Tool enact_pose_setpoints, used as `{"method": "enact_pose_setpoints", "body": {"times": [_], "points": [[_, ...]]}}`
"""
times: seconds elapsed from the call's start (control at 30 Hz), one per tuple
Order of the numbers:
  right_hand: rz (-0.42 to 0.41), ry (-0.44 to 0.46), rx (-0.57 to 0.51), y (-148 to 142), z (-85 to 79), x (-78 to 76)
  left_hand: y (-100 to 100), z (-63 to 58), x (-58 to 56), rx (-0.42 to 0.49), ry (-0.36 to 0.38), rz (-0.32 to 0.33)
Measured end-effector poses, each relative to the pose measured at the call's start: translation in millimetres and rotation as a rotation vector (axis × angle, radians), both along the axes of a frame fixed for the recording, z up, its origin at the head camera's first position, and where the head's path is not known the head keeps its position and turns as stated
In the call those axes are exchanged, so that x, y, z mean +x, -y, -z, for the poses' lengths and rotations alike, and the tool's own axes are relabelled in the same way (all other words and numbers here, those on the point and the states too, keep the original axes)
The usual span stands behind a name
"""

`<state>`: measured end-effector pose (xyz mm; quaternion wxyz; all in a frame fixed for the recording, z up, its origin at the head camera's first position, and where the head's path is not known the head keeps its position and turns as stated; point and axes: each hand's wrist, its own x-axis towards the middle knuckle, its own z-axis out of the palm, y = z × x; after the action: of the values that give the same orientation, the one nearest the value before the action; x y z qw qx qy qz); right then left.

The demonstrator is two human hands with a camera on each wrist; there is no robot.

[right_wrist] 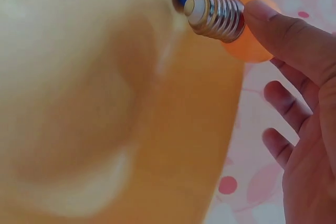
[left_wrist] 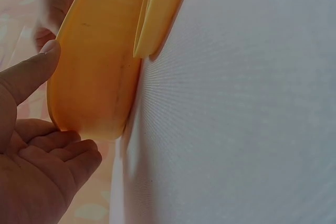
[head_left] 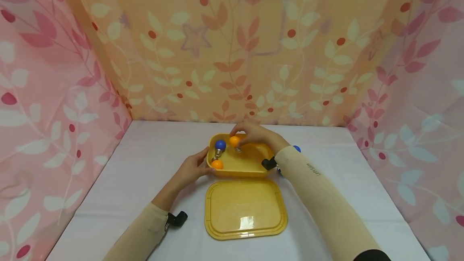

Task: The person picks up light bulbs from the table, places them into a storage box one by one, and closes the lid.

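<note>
Pinching an orange bulb (head_left: 234, 141) over the yellow box (head_left: 250, 161)

My right hand (head_left: 255, 133) grasps its globe; my left hand (head_left: 194, 167) grips the box's left end, where a blue bulb (head_left: 220, 145) and another orange bulb (head_left: 217, 164) lie inside.

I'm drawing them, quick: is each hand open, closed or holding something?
Left hand: holding the box at its left end.
Right hand: pinching an orange bulb.

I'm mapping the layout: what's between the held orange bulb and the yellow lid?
The yellow box: bare floor, then near wall, in the head view.
</note>
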<state>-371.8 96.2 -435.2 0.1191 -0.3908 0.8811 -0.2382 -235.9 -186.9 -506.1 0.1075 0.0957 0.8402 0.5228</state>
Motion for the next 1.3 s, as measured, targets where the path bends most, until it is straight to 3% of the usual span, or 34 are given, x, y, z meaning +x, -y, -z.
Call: {"method": "enact_pose_setpoints", "body": {"times": [0.2, 0.5, 0.83, 1.3], "points": [[-0.016, -0.072, 0.038, 8, 12.5, -3.7, 0, 0.0, 1.2, -0.002, -0.003, -0.004], [0.019, -0.099, 0.057, 11, 23.7, -4.3, -1, 4.3, 1.3, 0.006, -0.002, -0.004], [-0.028, -0.154, 0.104, 18, 21.1, -4.2, 0, 4.0, 0.5, 0.009, -0.022, -0.003], [-0.032, -0.117, 0.106, 17, 10.0, 0.7, -1, 2.6, -0.5, 0.006, -0.004, -0.001]]}}
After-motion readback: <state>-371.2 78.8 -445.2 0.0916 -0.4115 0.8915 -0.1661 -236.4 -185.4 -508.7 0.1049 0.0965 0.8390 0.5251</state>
